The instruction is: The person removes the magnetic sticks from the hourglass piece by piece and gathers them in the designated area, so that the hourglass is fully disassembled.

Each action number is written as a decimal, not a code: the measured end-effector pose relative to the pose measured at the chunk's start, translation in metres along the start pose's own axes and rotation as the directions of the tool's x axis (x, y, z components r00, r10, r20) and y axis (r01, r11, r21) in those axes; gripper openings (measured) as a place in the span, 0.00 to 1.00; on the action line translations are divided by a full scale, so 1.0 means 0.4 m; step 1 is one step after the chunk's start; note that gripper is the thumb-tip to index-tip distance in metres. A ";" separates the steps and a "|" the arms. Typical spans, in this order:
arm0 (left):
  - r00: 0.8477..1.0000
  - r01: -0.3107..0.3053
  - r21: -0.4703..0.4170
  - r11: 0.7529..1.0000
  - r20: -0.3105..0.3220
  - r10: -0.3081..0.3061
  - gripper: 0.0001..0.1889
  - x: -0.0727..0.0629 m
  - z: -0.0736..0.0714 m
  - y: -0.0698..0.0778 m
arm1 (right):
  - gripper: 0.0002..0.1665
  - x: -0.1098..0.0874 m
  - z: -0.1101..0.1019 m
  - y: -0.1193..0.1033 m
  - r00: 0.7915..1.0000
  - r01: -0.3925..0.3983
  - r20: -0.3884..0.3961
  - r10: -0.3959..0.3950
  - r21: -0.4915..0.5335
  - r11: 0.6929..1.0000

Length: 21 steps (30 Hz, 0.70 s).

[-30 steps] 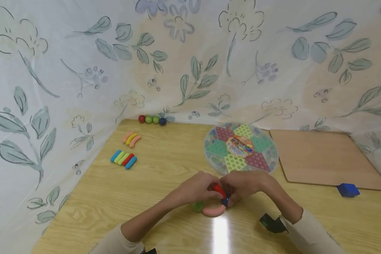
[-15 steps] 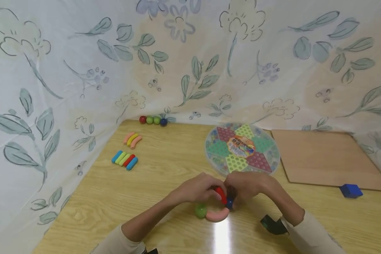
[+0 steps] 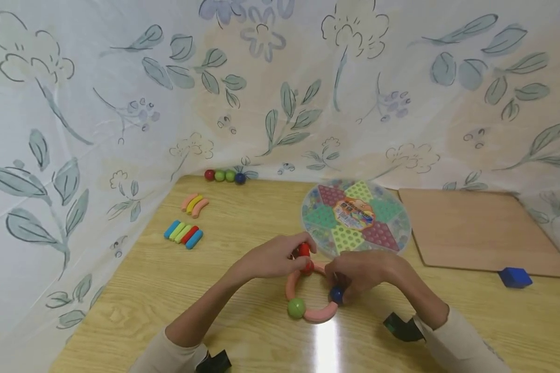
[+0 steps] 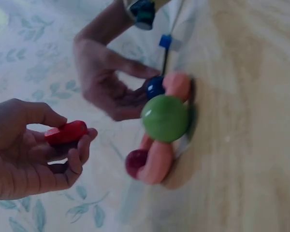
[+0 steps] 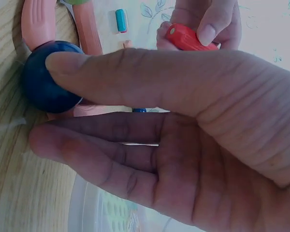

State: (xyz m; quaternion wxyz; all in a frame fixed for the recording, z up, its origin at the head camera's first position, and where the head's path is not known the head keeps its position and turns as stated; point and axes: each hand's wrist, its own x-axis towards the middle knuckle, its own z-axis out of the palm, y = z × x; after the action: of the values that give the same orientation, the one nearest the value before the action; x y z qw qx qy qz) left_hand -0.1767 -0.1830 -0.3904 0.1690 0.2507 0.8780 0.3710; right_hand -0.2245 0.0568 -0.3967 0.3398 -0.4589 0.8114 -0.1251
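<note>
My left hand (image 3: 273,257) pinches a short red rod (image 4: 67,132) between thumb and fingers, raised over the far side of a ring of toy pieces. My right hand (image 3: 364,272) holds a dark blue ball (image 5: 53,77) at the ring's right side, thumb on top of it. A green ball (image 3: 296,308) sits at the near left of the ring and a red ball (image 4: 136,163) at its far side. Curved pink bars (image 3: 321,314) run between the balls. In the head view, the right fingers hide part of the ring's far right.
A round Chinese checkers board (image 3: 354,217) lies just behind the hands. To the right are a wooden board (image 3: 480,233) and a blue block (image 3: 515,277). Straight rods (image 3: 183,234), curved bars (image 3: 195,205) and a row of balls (image 3: 225,176) lie at the left, before a floral cloth.
My left hand has moved away from the blue ball, leftward and farther back, carrying the red rod. More of the ring now shows. My right hand stays at the blue ball.
</note>
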 end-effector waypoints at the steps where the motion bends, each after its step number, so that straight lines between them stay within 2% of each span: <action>1: 1.000 0.005 0.010 1.000 0.000 -0.005 0.12 -0.002 -0.008 -0.001 | 0.15 -0.001 0.000 -0.001 1.000 -0.005 0.003 0.005 0.001 1.000; 7: 0.999 0.044 0.026 0.999 0.001 -0.044 0.15 -0.027 -0.058 -0.014 | 0.21 0.002 0.001 -0.006 1.000 -0.022 0.015 0.022 -0.004 1.000; 10: 0.998 0.059 0.060 0.996 0.000 -0.059 0.15 -0.040 -0.078 -0.019 | 0.18 0.006 0.002 -0.007 0.999 -0.029 0.020 0.029 -0.005 1.000; 17: 0.999 0.043 0.126 0.991 -0.005 -0.042 0.15 -0.053 -0.102 -0.020 | 0.18 0.009 0.003 -0.005 0.999 -0.033 0.010 0.033 0.000 0.999; 21: 0.996 0.082 0.158 0.984 0.007 -0.084 0.15 -0.059 -0.113 -0.018 | 0.18 0.011 0.008 -0.002 0.999 -0.031 0.012 0.030 0.010 0.999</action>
State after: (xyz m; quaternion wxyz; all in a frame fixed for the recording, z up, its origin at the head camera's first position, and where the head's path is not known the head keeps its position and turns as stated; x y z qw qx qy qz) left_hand -0.1816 -0.2263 -0.3630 0.1699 0.2291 0.9131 0.2914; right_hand -0.2235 0.0529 -0.4005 0.3488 -0.4454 0.8156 -0.1212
